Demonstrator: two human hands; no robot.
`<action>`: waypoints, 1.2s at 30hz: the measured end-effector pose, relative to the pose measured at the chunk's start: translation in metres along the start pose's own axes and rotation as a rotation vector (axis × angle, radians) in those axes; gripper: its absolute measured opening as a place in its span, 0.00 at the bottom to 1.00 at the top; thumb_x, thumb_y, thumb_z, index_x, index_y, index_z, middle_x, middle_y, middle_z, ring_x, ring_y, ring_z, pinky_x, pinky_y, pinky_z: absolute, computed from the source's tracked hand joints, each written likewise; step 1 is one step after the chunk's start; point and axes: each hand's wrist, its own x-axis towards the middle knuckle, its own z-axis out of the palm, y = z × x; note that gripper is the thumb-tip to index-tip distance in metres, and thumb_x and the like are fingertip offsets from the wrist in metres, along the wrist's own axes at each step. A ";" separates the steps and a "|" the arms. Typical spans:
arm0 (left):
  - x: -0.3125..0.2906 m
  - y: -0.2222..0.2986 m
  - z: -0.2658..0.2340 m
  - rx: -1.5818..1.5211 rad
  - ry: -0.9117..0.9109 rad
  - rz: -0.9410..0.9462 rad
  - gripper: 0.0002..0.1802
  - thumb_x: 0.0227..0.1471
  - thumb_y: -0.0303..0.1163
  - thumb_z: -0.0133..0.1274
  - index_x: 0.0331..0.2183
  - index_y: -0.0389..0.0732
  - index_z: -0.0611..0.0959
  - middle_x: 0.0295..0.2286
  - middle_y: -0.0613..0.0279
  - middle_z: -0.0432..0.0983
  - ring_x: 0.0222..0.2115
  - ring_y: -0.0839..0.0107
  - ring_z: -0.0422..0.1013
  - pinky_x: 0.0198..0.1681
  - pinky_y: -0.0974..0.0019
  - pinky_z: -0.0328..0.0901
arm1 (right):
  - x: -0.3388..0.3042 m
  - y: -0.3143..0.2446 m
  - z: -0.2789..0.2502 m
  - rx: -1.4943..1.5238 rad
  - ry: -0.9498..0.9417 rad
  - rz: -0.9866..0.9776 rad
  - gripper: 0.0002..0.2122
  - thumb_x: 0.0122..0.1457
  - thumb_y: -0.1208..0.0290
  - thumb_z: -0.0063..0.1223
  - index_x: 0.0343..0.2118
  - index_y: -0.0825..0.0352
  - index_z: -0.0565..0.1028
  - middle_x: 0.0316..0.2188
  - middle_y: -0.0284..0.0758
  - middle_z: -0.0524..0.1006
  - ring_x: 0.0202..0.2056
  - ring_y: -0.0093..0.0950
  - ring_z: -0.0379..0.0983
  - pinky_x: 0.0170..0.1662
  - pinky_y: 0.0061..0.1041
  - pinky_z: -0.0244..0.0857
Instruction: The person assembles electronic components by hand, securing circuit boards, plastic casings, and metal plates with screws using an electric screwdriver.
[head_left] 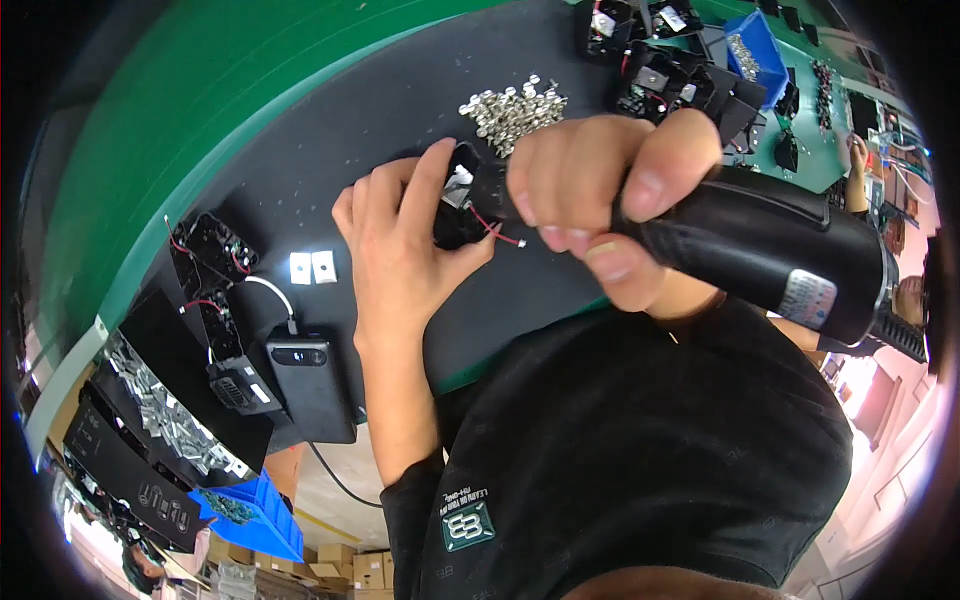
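Note:
A black electric screwdriver (pixel 775 250) is gripped in my right hand (pixel 600 180), lying nearly level with its cable end to the right. Its front end points left at a small black plastic housing (pixel 457 228); whether the tip touches cannot be made out behind my fingers. My left hand (pixel 400 235) steadies that housing on the dark table, fingers over its far side and thumb along the near side. A red wire (pixel 492 228) with a white plug sticks out of the housing. Just beyond lies a heap of small shiny metal pieces (pixel 515 115).
Several black housings (pixel 665 85) and a blue bin (pixel 757 62) stand at the far right. Two white squares (pixel 312 267), a black power bank (pixel 315 390) with a cable and more wired housings (pixel 212 250) lie left. Metal parts (pixel 170 420) fill a black tray beyond the table edge.

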 end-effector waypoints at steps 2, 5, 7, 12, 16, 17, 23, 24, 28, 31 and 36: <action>0.003 0.001 0.001 0.012 0.000 0.017 0.40 0.22 0.35 0.67 0.47 0.45 0.79 0.35 0.64 0.72 0.38 0.63 0.68 0.47 0.58 0.56 | -0.005 0.007 0.002 0.012 0.035 -0.055 0.19 0.54 0.80 0.54 0.44 0.58 0.60 0.25 0.29 0.69 0.25 0.24 0.66 0.31 0.27 0.63; 0.001 -0.001 -0.001 0.056 -0.020 0.016 0.42 0.20 0.36 0.67 0.48 0.46 0.78 0.37 0.63 0.73 0.39 0.62 0.68 0.48 0.58 0.55 | -0.016 0.016 -0.001 0.022 0.077 -0.082 0.28 0.47 0.86 0.56 0.52 0.63 0.61 0.25 0.33 0.72 0.23 0.28 0.69 0.30 0.28 0.64; -0.006 -0.002 0.000 0.141 -0.004 -0.001 0.43 0.20 0.35 0.67 0.48 0.45 0.78 0.38 0.62 0.73 0.40 0.62 0.68 0.49 0.57 0.54 | -0.012 -0.001 0.007 -0.012 0.172 0.010 0.27 0.48 0.84 0.57 0.51 0.62 0.61 0.24 0.33 0.72 0.23 0.28 0.69 0.30 0.29 0.64; 0.006 0.021 0.000 0.230 -0.081 -0.085 0.44 0.26 0.33 0.67 0.51 0.42 0.72 0.45 0.58 0.72 0.46 0.60 0.67 0.54 0.56 0.52 | -0.013 -0.069 -0.026 0.201 0.096 -0.298 0.18 0.57 0.70 0.58 0.49 0.48 0.66 0.24 0.26 0.76 0.25 0.20 0.74 0.32 0.21 0.71; 0.069 0.054 0.014 0.072 -0.029 0.073 0.45 0.28 0.30 0.64 0.54 0.42 0.69 0.47 0.56 0.71 0.48 0.58 0.66 0.56 0.56 0.51 | -0.029 -0.106 -0.056 0.023 0.006 -0.224 0.17 0.56 0.70 0.60 0.46 0.49 0.68 0.25 0.26 0.76 0.27 0.18 0.75 0.32 0.18 0.70; 0.091 0.062 0.021 0.014 -0.025 0.169 0.44 0.29 0.30 0.64 0.54 0.42 0.69 0.46 0.56 0.71 0.48 0.57 0.66 0.55 0.55 0.52 | -0.036 -0.106 -0.055 0.006 0.058 -0.239 0.16 0.56 0.70 0.60 0.45 0.49 0.67 0.25 0.26 0.76 0.26 0.19 0.74 0.31 0.19 0.70; 0.187 0.110 0.084 -0.080 -0.075 0.437 0.38 0.32 0.38 0.66 0.48 0.40 0.71 0.43 0.53 0.72 0.49 0.54 0.65 0.51 0.52 0.55 | -0.067 -0.105 -0.070 0.025 0.170 -0.153 0.18 0.52 0.72 0.59 0.45 0.56 0.65 0.22 0.26 0.75 0.23 0.22 0.73 0.28 0.21 0.69; 0.195 0.111 0.095 -0.016 -0.070 0.461 0.37 0.32 0.40 0.67 0.46 0.39 0.73 0.43 0.52 0.72 0.50 0.54 0.64 0.52 0.51 0.54 | -0.067 -0.102 -0.072 0.034 0.183 -0.153 0.18 0.53 0.71 0.59 0.44 0.56 0.64 0.22 0.26 0.74 0.22 0.21 0.73 0.28 0.21 0.68; 0.216 0.113 0.130 0.220 -0.243 0.393 0.40 0.35 0.55 0.65 0.46 0.38 0.76 0.51 0.50 0.67 0.56 0.54 0.58 0.57 0.48 0.48 | -0.068 -0.104 -0.080 0.009 0.247 -0.134 0.18 0.54 0.70 0.58 0.45 0.56 0.63 0.21 0.24 0.73 0.22 0.19 0.72 0.27 0.20 0.67; 0.213 0.113 0.127 0.238 -0.124 0.477 0.36 0.38 0.48 0.66 0.46 0.37 0.77 0.50 0.49 0.70 0.53 0.54 0.63 0.56 0.53 0.54 | -0.064 -0.105 -0.088 -0.026 0.254 -0.174 0.18 0.54 0.68 0.58 0.45 0.54 0.63 0.21 0.23 0.73 0.22 0.18 0.71 0.27 0.18 0.66; 0.187 0.086 0.051 -0.135 -0.202 0.399 0.35 0.43 0.45 0.63 0.50 0.36 0.73 0.50 0.46 0.67 0.52 0.52 0.62 0.55 0.54 0.55 | -0.062 -0.087 -0.081 0.009 0.440 -0.156 0.19 0.52 0.67 0.60 0.46 0.50 0.65 0.20 0.21 0.71 0.22 0.16 0.68 0.28 0.18 0.62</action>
